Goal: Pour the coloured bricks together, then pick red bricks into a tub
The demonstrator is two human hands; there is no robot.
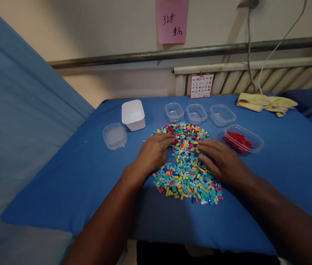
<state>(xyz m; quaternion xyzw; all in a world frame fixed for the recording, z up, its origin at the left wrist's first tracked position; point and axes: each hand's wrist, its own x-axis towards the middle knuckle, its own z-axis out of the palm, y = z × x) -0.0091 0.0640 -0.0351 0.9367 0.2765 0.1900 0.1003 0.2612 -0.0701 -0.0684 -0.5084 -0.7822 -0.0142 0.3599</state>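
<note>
A wide heap of small toy building bricks, in light blue, yellow, red, pink and green, lies spread on the blue cloth. My left hand rests against the heap's left side, fingers stretched inward over the bricks and apparently holding nothing. From the opposite side my right hand reaches in, its fingers extended and slightly apart at the bricks. Between the two hands the heap narrows, and red bricks gather toward its far end. To the right, a clear plastic tub holds red bricks.
Behind the heap stand three clear tubs, the left, middle and right. A white bin and stacked clear lids or tubs are at left. A yellow cloth lies far right, beneath a hanging cord.
</note>
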